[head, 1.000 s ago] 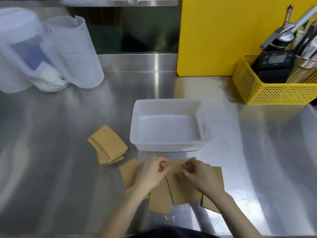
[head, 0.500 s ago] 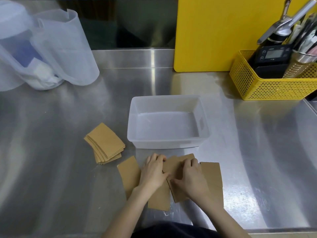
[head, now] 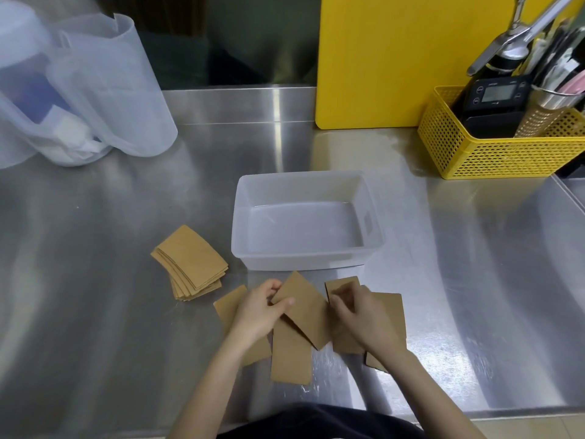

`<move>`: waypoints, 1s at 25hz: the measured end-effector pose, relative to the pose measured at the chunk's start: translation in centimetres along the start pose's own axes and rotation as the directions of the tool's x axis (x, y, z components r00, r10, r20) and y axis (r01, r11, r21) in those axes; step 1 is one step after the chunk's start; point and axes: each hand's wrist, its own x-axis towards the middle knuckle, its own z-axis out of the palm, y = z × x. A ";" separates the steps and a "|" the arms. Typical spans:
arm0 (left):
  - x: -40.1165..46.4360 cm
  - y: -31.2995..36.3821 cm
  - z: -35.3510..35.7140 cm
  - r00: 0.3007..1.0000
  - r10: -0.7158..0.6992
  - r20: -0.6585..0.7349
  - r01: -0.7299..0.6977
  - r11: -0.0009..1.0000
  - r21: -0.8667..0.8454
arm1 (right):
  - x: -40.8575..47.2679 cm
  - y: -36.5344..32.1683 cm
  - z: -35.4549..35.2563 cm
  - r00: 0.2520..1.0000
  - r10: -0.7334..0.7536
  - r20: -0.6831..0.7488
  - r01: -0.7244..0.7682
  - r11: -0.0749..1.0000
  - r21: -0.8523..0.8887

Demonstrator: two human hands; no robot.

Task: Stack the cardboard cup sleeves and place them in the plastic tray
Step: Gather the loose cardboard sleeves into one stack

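Several flat brown cardboard sleeves lie fanned out on the steel counter in front of me. My left hand [head: 262,308] pinches the top corner of one tilted sleeve [head: 305,312] that overlaps another sleeve [head: 291,359]. My right hand [head: 357,315] rests on the sleeves at the right [head: 387,307], fingers curled over a small sleeve edge [head: 342,283]. A neat stack of sleeves [head: 190,263] sits to the left. The translucent plastic tray [head: 373,223] stands just beyond my hands and holds nothing.
A yellow perforated basket [head: 493,153] with a scale and utensils stands at the back right. A yellow board [head: 380,58] leans behind the tray. Clear plastic pitchers [head: 104,90] stand at the back left. The counter's front edge is near my body.
My left hand has lifted and turned one sleeve out of the pile. My right hand has shifted right onto the other sleeves.
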 end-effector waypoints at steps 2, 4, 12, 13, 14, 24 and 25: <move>-0.5 -0.1 -1.3 1.000 -0.005 -0.012 0.005 0.999 -0.050 | 0.2 0.3 -0.5 0.997 0.023 -0.071 -0.028 0.997 -0.072; -1.0 -0.1 -2.2 0.999 -0.004 -0.043 0.000 0.996 -0.090 | 0.5 0.4 -0.3 0.994 0.037 -0.101 -0.059 0.975 -0.216; -1.6 -1.1 -2.7 0.994 -0.046 -0.102 0.027 0.984 -0.175 | 0.7 -0.5 0.9 0.991 0.111 -0.077 -0.132 0.919 -0.372; -1.6 -1.2 -2.7 0.993 -0.054 -0.105 0.033 0.982 -0.186 | 0.7 -0.5 1.0 0.992 0.104 -0.071 -0.123 0.921 -0.370; -1.6 -1.4 -2.7 0.992 -0.062 -0.108 0.040 0.979 -0.198 | 0.6 -0.6 1.0 0.994 0.091 -0.059 -0.106 0.924 -0.366; -2.2 -0.4 -1.6 0.991 -0.097 -0.092 0.076 0.975 -0.210 | -0.4 -4.1 0.4 0.916 -0.368 0.158 0.386 0.917 -0.100; -2.4 -0.1 -1.4 0.991 -0.108 -0.082 0.084 0.962 -0.258 | -0.4 -4.3 0.7 0.905 -0.389 0.170 0.411 0.904 -0.119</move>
